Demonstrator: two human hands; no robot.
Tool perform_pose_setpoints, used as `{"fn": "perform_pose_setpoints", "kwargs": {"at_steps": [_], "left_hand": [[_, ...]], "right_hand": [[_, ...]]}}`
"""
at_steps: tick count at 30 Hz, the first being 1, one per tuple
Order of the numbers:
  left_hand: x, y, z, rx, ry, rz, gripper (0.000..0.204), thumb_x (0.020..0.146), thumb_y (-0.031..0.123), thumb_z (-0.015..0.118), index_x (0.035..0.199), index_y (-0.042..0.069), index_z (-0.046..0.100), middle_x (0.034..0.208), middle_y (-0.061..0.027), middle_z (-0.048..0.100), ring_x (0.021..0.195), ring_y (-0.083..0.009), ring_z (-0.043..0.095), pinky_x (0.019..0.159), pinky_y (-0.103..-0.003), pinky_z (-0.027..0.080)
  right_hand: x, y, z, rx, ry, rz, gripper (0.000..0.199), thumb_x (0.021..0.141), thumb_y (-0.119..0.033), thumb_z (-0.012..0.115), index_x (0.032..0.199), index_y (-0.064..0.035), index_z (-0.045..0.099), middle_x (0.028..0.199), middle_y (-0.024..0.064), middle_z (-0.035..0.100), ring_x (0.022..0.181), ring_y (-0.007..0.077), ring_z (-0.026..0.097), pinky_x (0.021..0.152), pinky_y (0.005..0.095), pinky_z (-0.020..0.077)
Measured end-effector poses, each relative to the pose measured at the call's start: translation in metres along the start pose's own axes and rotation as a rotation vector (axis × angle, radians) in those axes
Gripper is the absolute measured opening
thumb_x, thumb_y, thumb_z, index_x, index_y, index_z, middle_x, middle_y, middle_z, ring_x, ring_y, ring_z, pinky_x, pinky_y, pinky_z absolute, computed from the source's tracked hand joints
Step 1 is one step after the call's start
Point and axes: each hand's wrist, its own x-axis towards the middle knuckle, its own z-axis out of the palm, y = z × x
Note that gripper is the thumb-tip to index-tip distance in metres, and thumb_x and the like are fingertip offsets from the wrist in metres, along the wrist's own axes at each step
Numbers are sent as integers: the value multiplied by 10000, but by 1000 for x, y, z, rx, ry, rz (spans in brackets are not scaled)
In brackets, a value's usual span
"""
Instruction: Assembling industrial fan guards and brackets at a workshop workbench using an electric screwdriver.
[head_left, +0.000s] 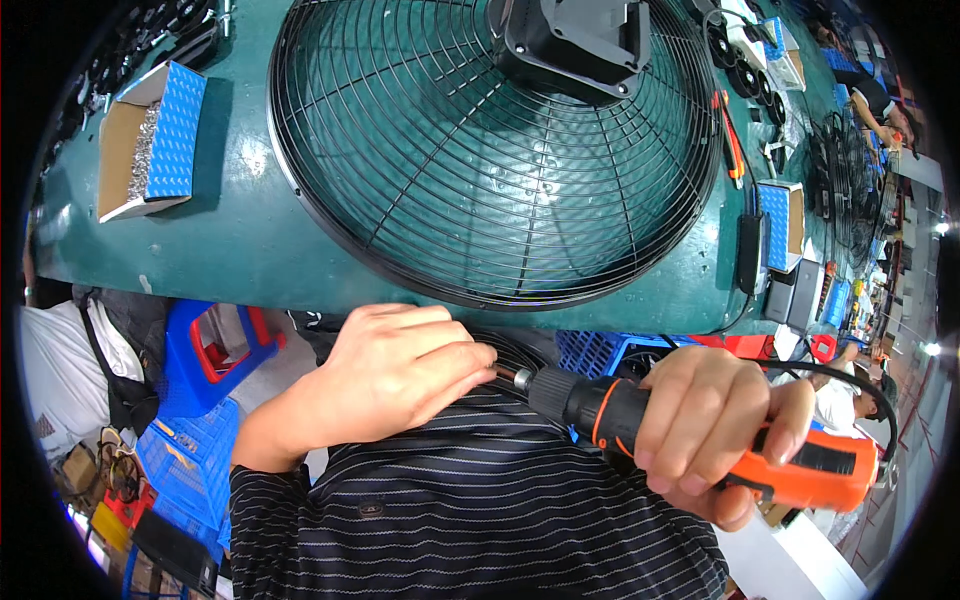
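Observation:
My right hand (715,430) grips an orange and black electric screwdriver (800,468), held level in front of my striped shirt with its tip pointing left. My left hand (400,375) is curled around the screwdriver's bit (507,375), fingertips pinching at the tip; whatever small part it may hold is hidden. A large round black wire fan guard (495,150) lies on the green workbench (250,240) just beyond both hands, with a black motor block (575,40) at its centre.
An open blue-sided cardboard box of screws (150,140) sits at the bench's left. Small boxes (782,225), an orange-handled tool (733,140) and black parts lie at the right. Blue crates (190,445) and a blue stool (205,350) stand below the bench edge.

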Motion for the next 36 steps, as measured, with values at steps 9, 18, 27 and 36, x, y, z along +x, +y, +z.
{"fn": "perform_pose_setpoints", "kwargs": {"at_steps": [9,18,27,36], "left_hand": [[-4,-14,7,677,504,7,430,583,341,891,742,133,550,831,-30,494,784,-260,533,699,-380,367],[-7,-13,4,741,468,-70,504,579,408,903,802,123,551,992,-74,484,941,-313,496,796,-424,374],[-7,-36,-33,699,360,-235,859,693,618,775,1362,129,549,1535,-303,284,1408,-538,238,1127,-631,227],[-12,-44,-35,531,340,-219,871,567,482,860,1346,200,591,1552,-251,302,1420,-549,203,1131,-638,226]], "right_hand": [[17,22,4,-180,-232,-152,492,822,-125,781,1197,-15,482,738,78,660,563,181,668,529,287,576],[28,24,6,-218,-337,2,542,814,-112,790,1241,-34,466,781,98,677,604,194,684,551,295,588],[33,29,27,-359,-266,80,455,781,-21,759,1159,-53,508,729,89,674,577,202,688,549,310,586],[56,42,28,-229,-506,205,393,727,17,770,1049,-36,551,681,109,682,545,214,672,515,319,576]]}}
